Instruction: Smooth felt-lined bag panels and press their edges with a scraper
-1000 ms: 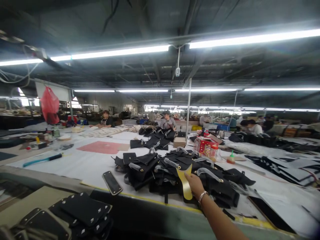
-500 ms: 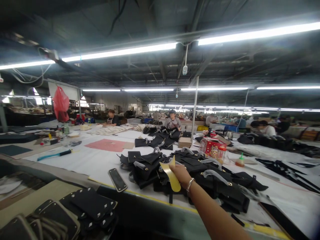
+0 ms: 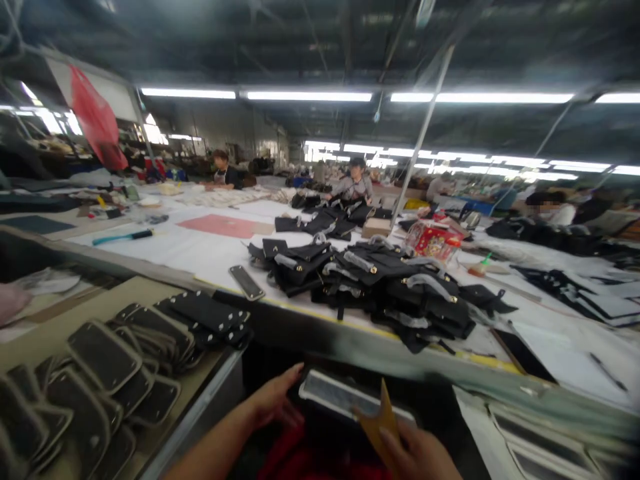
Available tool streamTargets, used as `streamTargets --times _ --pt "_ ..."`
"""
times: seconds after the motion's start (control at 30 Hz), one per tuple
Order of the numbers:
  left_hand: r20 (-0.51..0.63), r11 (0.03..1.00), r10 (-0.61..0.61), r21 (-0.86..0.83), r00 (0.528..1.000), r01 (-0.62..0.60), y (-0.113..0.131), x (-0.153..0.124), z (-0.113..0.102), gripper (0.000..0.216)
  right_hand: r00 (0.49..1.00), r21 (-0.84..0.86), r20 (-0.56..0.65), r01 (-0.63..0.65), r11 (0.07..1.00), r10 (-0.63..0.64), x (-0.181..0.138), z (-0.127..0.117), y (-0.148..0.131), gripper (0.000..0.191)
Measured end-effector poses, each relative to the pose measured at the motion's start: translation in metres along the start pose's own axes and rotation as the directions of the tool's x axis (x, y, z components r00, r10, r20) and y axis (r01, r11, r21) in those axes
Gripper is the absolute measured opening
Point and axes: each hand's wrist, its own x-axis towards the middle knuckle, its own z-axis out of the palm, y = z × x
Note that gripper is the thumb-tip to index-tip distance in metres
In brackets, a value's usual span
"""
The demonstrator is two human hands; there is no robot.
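Observation:
In the head view, my right hand point(image 3: 417, 453) grips a yellow flat piece with a curved, pointed end point(image 3: 377, 430), a scraper or template by its look. Beneath it, close to my body, lies a black piece with a pale-edged grey panel point(image 3: 340, 393); its lower part is dark and partly hidden. My left hand point(image 3: 275, 403) is at the left end of this black piece, fingers apart. Whether its fingertips touch the piece I cannot tell. Black bags with plastic-wrapped handles point(image 3: 370, 283) are heaped on the table ahead.
To the left, a board point(image 3: 185, 393) carries rounded dark panels with pale edges point(image 3: 105, 357) and black studded pieces point(image 3: 205, 313). One such panel point(image 3: 247, 283) lies at the table edge. A blue-handled tool point(image 3: 123, 237) and a phone-like slab point(image 3: 523, 357) rest farther off. Co-workers sit beyond.
My right hand has come down from over the bag heap towards my body with the yellow piece. My left hand and the black piece have come into view. The camera has tilted down.

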Motion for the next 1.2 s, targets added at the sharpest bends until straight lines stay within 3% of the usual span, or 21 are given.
streamTargets --times 0.07,0.1,0.2,0.27,0.43,0.53,0.67,0.87,0.97,1.2 --pt "0.056 0.997 -0.023 -0.075 0.998 0.027 0.006 0.0 0.008 0.078 0.993 -0.114 -0.062 -0.106 0.988 0.099 -0.008 0.001 0.001 0.042" --pt "0.08 0.99 -0.027 -0.135 0.996 0.037 0.008 0.003 0.009 0.076 0.994 -0.093 -0.041 -0.106 0.99 0.103 -0.01 0.003 0.0 0.042" --pt "0.209 0.959 -0.039 -0.268 0.977 0.095 0.01 0.012 0.006 0.076 0.99 0.127 0.066 -0.131 0.983 0.123 -0.011 0.015 -0.008 0.043" --pt "0.233 0.948 -0.029 -0.302 0.972 0.1 0.008 0.015 0.004 0.076 0.98 0.311 0.136 -0.178 0.934 0.142 -0.012 0.026 -0.02 0.044" --pt "0.112 0.939 0.041 -0.345 0.993 0.0 0.003 0.015 0.012 0.074 0.968 0.644 0.242 -0.215 0.734 0.071 -0.002 0.067 -0.048 0.044" --pt "0.109 0.912 0.086 -0.409 0.99 -0.034 0.002 0.016 0.015 0.073 0.935 0.703 0.349 -0.303 0.644 0.058 0.011 0.091 -0.056 0.043" --pt "0.137 0.887 0.111 -0.461 0.984 -0.036 0.0 0.019 0.01 0.074 0.893 0.718 0.425 -0.431 0.547 0.146 0.022 0.116 -0.065 0.037" --pt "0.161 0.849 0.175 -0.525 0.971 -0.066 -0.008 0.027 0.004 0.07 0.847 0.717 0.482 -0.529 0.454 0.225 0.031 0.127 -0.082 0.022" --pt "0.108 0.852 0.181 -0.514 0.978 -0.1 -0.012 0.03 0.006 0.065 0.842 0.729 0.488 -0.538 0.423 0.23 0.036 0.13 -0.084 0.022" --pt "-0.076 0.89 0.179 -0.413 0.981 -0.195 -0.011 0.042 0.015 0.064 0.873 0.802 0.449 -0.488 0.346 0.189 0.043 0.144 -0.069 0.045"
